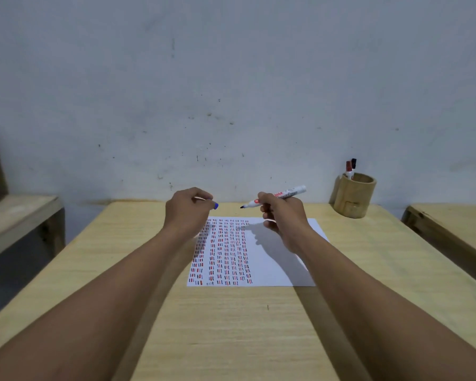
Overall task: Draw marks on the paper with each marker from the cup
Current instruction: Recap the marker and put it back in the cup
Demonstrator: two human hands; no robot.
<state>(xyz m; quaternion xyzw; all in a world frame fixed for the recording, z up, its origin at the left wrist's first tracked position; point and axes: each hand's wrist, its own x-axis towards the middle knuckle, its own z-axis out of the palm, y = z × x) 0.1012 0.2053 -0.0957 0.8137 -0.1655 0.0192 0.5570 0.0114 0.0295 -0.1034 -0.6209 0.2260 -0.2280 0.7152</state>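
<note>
Now uncapped, both hands raised above the paper (270, 259).
Your right hand (282, 215) is gripping the marker (275, 198); your left hand (188, 211) is pinching its blue cap (216, 206).

Colours and patterns on a pale wooden table (231, 325).

White paper (272, 259) covered on its left part with columns of short red, black and blue dashes; white-barrelled marker (275, 198) with red label and dark tip; blue cap (216, 206); tan wooden cup (353, 196) with red-capped marker (348, 166) and black-capped marker (354, 163); grey-white wall (231, 78) with dark specks.
</note>
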